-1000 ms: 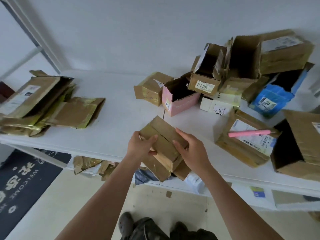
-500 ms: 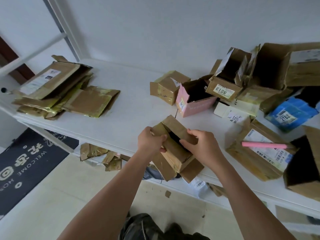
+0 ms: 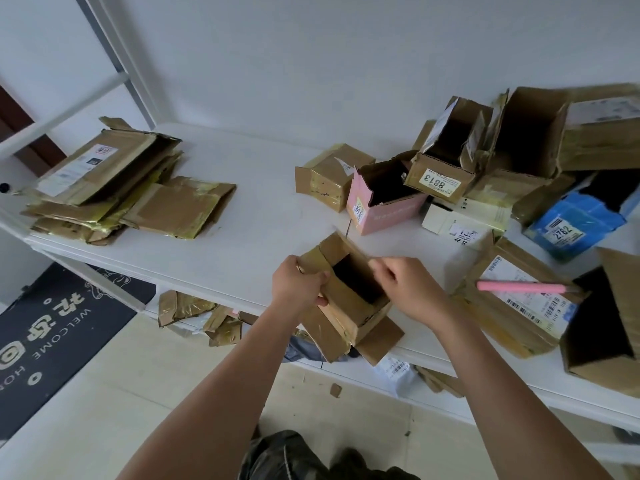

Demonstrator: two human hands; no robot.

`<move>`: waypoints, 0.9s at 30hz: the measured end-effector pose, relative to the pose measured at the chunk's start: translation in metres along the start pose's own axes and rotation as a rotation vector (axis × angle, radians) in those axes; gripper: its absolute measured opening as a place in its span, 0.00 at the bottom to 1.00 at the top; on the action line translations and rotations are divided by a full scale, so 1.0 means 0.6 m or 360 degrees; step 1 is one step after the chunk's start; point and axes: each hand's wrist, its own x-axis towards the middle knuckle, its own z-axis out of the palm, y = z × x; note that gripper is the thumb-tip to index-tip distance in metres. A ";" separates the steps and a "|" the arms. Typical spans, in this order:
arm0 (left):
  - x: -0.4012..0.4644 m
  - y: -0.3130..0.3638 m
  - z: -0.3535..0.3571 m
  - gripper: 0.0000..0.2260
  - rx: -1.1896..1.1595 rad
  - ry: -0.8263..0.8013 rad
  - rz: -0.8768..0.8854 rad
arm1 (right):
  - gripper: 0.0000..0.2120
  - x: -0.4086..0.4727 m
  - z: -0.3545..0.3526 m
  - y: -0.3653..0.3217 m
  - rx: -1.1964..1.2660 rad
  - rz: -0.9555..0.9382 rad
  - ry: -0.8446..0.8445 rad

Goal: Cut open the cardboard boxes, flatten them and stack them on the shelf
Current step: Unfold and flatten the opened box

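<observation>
White shelf; box between hands

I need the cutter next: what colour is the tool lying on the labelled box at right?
Pink. The utility knife shows best in the head view, lying across the labelled cardboard box.

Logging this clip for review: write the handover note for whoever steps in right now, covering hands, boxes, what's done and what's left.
Left hand grips the left flap of the small brown box; right hand pinches its right wall. The box is open at the top and not yet flattened, held at the front edge of the white shelf.
Done: a flattened stack lies at the shelf's left end.
Left: flatten this box and add it to the stack, then work through the pile of boxes on the right. The pink cutter rests on a labelled box to the right.
</observation>
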 end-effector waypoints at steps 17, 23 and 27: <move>-0.030 0.071 0.004 0.25 -0.0117 0.0023 0.0266 | 0.18 -0.028 -0.075 -0.045 0.0036 -0.0332 0.0398; -0.034 0.028 -0.009 0.20 -0.0437 -0.0367 0.0035 | 0.11 -0.019 -0.065 -0.034 -0.0089 -0.0280 0.0285; -0.031 -0.009 -0.031 0.29 -0.0405 -0.0532 0.0157 | 0.09 -0.013 -0.067 -0.006 -0.0022 -0.0158 0.0348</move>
